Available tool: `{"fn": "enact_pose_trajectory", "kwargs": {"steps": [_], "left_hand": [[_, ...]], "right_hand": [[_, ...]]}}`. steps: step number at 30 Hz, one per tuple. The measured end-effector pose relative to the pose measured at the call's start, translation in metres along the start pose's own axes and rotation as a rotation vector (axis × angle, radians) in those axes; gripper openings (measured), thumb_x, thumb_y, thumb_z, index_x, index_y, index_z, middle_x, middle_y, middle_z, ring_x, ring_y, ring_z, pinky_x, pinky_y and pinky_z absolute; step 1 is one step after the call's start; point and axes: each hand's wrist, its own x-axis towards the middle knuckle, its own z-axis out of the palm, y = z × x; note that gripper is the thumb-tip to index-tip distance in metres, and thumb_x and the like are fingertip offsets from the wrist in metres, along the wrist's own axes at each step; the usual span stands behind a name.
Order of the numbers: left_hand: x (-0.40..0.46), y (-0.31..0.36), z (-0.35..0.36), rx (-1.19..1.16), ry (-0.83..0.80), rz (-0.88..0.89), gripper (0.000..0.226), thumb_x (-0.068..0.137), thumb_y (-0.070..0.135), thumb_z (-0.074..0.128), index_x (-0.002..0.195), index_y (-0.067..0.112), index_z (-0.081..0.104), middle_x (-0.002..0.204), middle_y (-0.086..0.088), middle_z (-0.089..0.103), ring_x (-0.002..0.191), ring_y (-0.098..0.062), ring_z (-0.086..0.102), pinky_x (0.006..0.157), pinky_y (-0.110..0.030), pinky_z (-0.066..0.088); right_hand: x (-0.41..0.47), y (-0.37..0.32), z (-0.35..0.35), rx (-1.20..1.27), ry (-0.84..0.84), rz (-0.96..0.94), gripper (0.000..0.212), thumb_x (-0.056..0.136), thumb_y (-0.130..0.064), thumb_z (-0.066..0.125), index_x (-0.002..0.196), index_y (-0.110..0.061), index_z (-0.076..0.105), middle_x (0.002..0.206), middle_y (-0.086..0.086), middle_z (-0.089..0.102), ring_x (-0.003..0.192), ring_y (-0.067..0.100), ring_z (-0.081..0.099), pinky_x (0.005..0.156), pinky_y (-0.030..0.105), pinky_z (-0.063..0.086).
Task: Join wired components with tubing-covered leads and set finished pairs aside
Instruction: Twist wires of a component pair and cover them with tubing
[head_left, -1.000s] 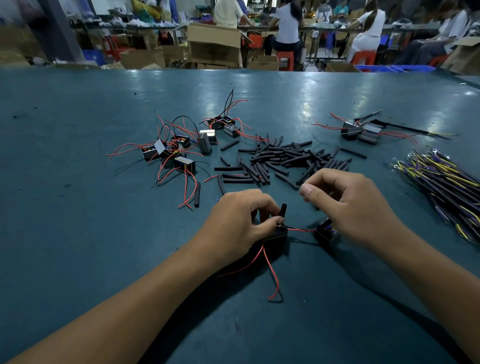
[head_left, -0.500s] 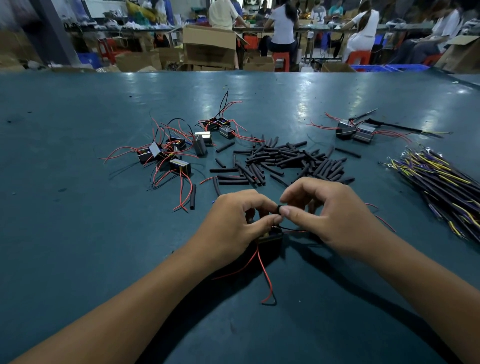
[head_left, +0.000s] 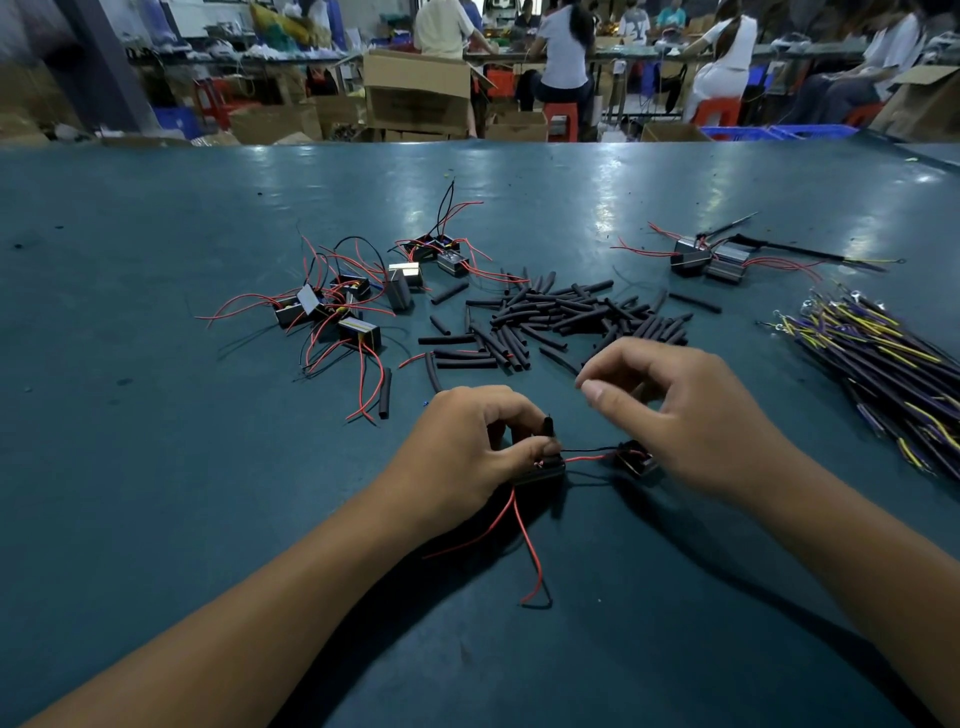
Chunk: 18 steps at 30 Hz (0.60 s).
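The left hand (head_left: 467, 447) pinches a short black tubing sleeve (head_left: 549, 427) upright over the small black box-shaped component (head_left: 540, 470) on the teal table (head_left: 156, 467), while the right hand (head_left: 691, 415) hovers loosely curled, holding nothing I can make out. A second black component (head_left: 635, 458) lies just beside it, linked by thin red and black leads (head_left: 587, 454). Best to keep the sleeve steady and feed the lead in straight; spare black tubing pieces (head_left: 561, 317) lie beyond.

A single wide-angle head-mounted view is provided, directed forward and downward across the green table (head_left: 156, 467); near forearms are framed close, and distant seated workers (head_left: 563, 57) beyond.
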Motion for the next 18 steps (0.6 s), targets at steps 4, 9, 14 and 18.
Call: {"fn": "enact_pose_trajectory", "kwargs": {"steps": [4,9,14,18], "left_hand": [[0.001,-0.001,-0.001,0.011,-0.01,-0.002,0.006,0.083,0.023,0.08,0.086,0.018,0.077,0.076,0.009,0.065,0.071,-0.02,0.059,0.069,-0.039,0.048],[0.001,-0.002,-0.001,0.062,0.003,-0.001,0.008,0.082,0.028,0.08,0.085,0.022,0.075,0.074,0.009,0.056,0.064,-0.007,0.049,0.061,-0.027,0.04],[-0.002,0.001,-0.002,0.048,-0.01,0.002,0.009,0.083,0.029,0.079,0.09,0.024,0.075,0.079,0.007,0.061,0.071,-0.013,0.054,0.065,-0.033,0.045],[-0.002,0.005,-0.002,-0.089,-0.002,-0.017,0.009,0.085,0.025,0.078,0.093,0.024,0.076,0.08,-0.001,0.066,0.077,-0.029,0.056,0.069,-0.039,0.046]], "right_hand": [[-0.002,-0.005,0.004,-0.018,-0.092,-0.099,0.006,0.089,-0.018,0.074,0.089,-0.023,0.071,0.081,-0.01,0.069,0.077,0.01,0.063,0.068,0.018,0.047],[-0.002,-0.007,0.013,-0.035,-0.099,-0.123,0.006,0.087,-0.023,0.077,0.086,-0.023,0.07,0.077,-0.014,0.067,0.079,0.008,0.063,0.067,0.01,0.043],[-0.003,-0.007,0.018,-0.012,-0.077,-0.109,0.013,0.087,-0.019,0.076,0.08,-0.025,0.067,0.071,-0.013,0.066,0.072,0.003,0.062,0.064,0.006,0.04],[-0.003,-0.007,0.015,0.01,-0.069,-0.083,0.013,0.089,-0.022,0.074,0.08,-0.028,0.066,0.075,-0.015,0.067,0.072,0.003,0.063,0.064,0.006,0.041]]}}
